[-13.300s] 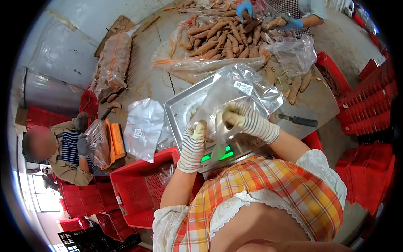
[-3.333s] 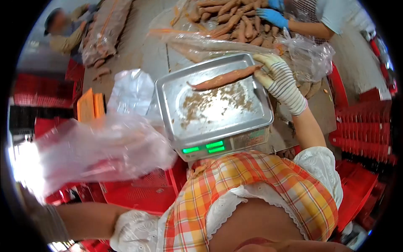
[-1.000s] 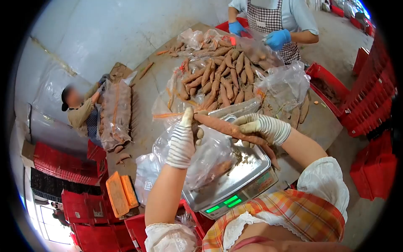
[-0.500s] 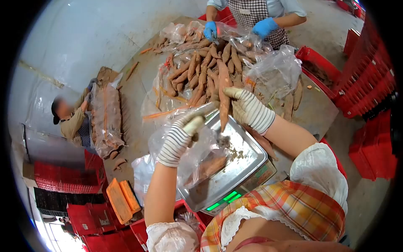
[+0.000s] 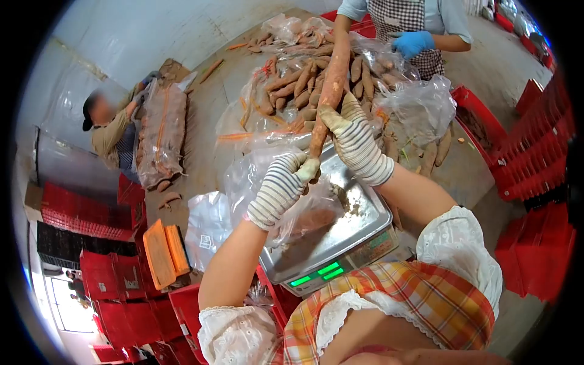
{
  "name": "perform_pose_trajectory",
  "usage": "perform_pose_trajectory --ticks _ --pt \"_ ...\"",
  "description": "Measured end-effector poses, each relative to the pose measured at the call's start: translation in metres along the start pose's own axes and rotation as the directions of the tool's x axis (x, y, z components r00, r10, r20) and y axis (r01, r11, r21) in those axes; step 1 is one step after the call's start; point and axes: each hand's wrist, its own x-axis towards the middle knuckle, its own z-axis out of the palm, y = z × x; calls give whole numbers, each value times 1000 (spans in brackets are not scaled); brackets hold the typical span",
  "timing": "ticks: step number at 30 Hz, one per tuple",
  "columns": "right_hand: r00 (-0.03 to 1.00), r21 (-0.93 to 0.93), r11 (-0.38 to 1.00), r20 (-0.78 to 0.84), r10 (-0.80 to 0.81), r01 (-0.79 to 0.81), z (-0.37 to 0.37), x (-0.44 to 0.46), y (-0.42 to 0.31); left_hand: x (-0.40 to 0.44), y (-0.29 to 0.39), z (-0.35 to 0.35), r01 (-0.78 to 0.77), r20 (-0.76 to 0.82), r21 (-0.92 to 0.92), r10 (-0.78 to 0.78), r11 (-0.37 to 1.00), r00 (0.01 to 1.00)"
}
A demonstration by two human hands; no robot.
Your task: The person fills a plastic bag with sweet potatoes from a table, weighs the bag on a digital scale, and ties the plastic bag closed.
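A long brown sweet potato (image 5: 333, 82) is raised at a slant above the scale, between my two gloved hands. My left hand (image 5: 281, 191) is closed round its lower end. Higher up, my right hand (image 5: 356, 143) grips its side, with the thumb across it. Below them is a digital scale with a metal tray (image 5: 365, 228) and lit green displays. A clear plastic bag (image 5: 252, 179) lies partly on the tray, with a sweet potato (image 5: 313, 222) inside it. Loose dirt is scattered beside the bag. Beyond my hands spreads a pile of sweet potatoes (image 5: 292, 85).
Across the table stands a person with a blue-gloved hand (image 5: 413, 44). At left, another person (image 5: 112, 128) is beside a long filled bag (image 5: 161, 134). Red crates (image 5: 529, 140) stack at right, more at lower left. An orange crate (image 5: 161, 252) sits near the flat plastic bags (image 5: 208, 228).
The sweet potato has been lifted and is larger in view. My left hand, previously apart from it, now holds its lower end. The view has shifted slightly.
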Motion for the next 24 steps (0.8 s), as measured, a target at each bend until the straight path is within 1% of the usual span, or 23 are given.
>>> perform_pose_trajectory --ticks 1,2,3,4,5,6,7,8,9,10,11,12,14,15,16,17,18,19,20,21,22,23,24 --pt "998 -23 1000 65 -6 7 3 -1 -2 -1 -4 0 -39 -31 35 40 999 999" --pt "991 -44 999 130 -12 18 6 -1 -3 -3 -6 -2 -37 -44 31 39 999 998" --pt "988 -199 974 126 -84 108 3 5 10 -5 -5 -4 -66 -42 258 80 964 996" --pt "987 -197 975 137 -79 106 7 4 13 -6 -5 -6 -87 -31 471 115 878 993" --pt "972 -219 961 195 -128 170 12 2 16 -3 -8 -7 -112 -41 599 170 793 985" --pt "951 -236 943 254 -174 236 15 1 19 -1 -11 -8 -105 -53 596 169 796 984" --pt "879 -331 846 383 -284 418 17 3 26 2 -14 -10 -108 -44 662 183 741 982" --pt "824 -321 804 462 -328 500 17 -1 31 4 -19 -12 -110 -35 724 196 681 980" --pt "748 -322 727 542 -384 606 20 2 34 8 -29 -15 -156 -54 719 278 678 959" --pt "663 -312 640 615 -427 702 22 6 36 24 -55 -34 -237 59 798 320 554 946" --pt "637 -372 526 562 -529 765 32 6 24 6 -32 -43 -45 -84 486 98 873 992" --pt "739 -286 699 436 -514 655 38 14 26 -14 -9 -52 172 -118 66 -163 983 979" --pt "880 -56 889 184 -439 455 47 31 3 -31 -15 -80 33 -302 -294 -126 955 945" --pt "883 -191 864 161 -442 467 53 23 -3 -39 -14 -89 31 -306 -291 -124 956 944" --pt "882 -187 864 160 -444 468 61 15 -2 -47 -11 -95 -37 -311 -561 -169 827 935" --pt "887 -192 893 315 -338 408 72 7 1 -56 -5 -98 -109 -302 -776 -213 622 929" --pt "860 -208 914 459 -223 348 83 -3 5 -69 1 -96 -174 -281 -805 -105 568 954" --pt "846 -167 972 530 -52 164 92 -16 14 -85 11 -92 -276 -344 -772 -11 573 939" --pt "792 -143 989 600 113 -33 95 -26 26 -101 22 -89 -372 -400 -735 81 566 913" --pt "683 -382 912 707 183 151 88 -24 51 -116 29 -91 -421 -410 -750 141 509 901" --pt "570 -550 755 768 292 356 79 -21 79 -130 34 -97 -465 -423 -763 198 449 884" --pt "575 -551 757 765 291 350 71 -18 96 -143 38 -101 -485 -433 -776 220 402 874" --pt "387 -639 594 769 508 489 63 -15 108 -155 38 -106 -507 -446 -786 242 353 861"
